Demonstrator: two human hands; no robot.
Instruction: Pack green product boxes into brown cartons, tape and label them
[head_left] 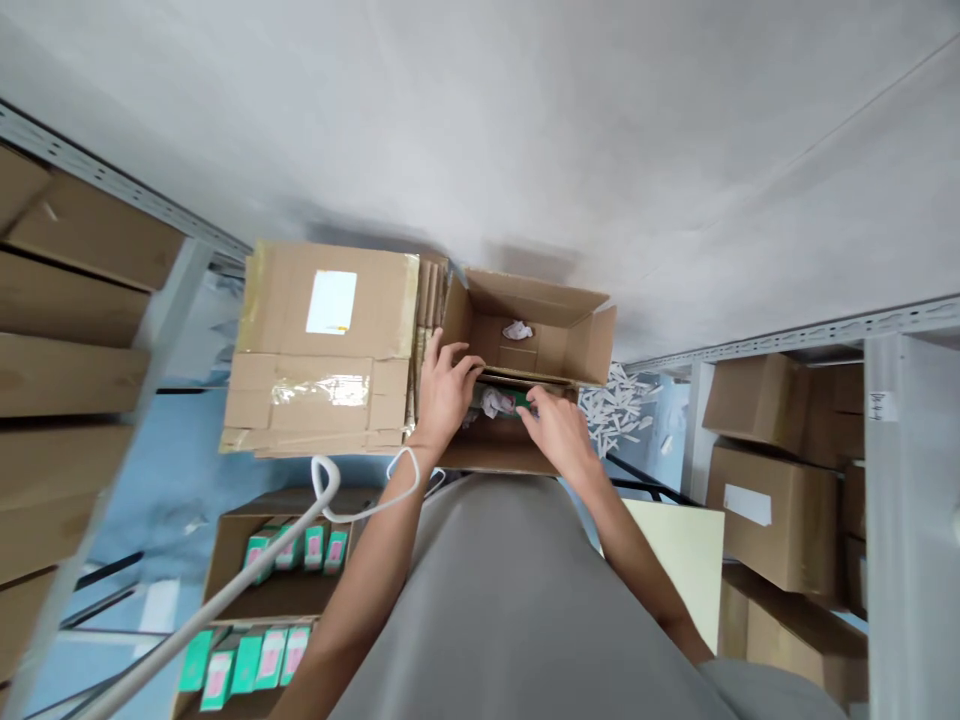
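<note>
My left hand [444,390] has its fingers bent and apart, with nothing seen in them. It is over the left end of the two open cartons, close to the flap between them. My right hand [559,428] reaches into the nearer open carton [495,459], thumb and fingers around the end of a small green box [517,398]. That box is partly hidden by the hand. Crumpled white paper [495,403] lies beside it, between my hands. The farther open carton [562,345] holds another crumpled paper [517,330] on its floor.
Flattened cartons [322,300] stand stacked at the left. A white bent rod [225,590] crosses the lower left, by cartons of green-and-pink boxes [270,655]. White strips [615,410] lie in a pile at the right. Shelves with cartons [772,510] flank both sides; a wall is ahead.
</note>
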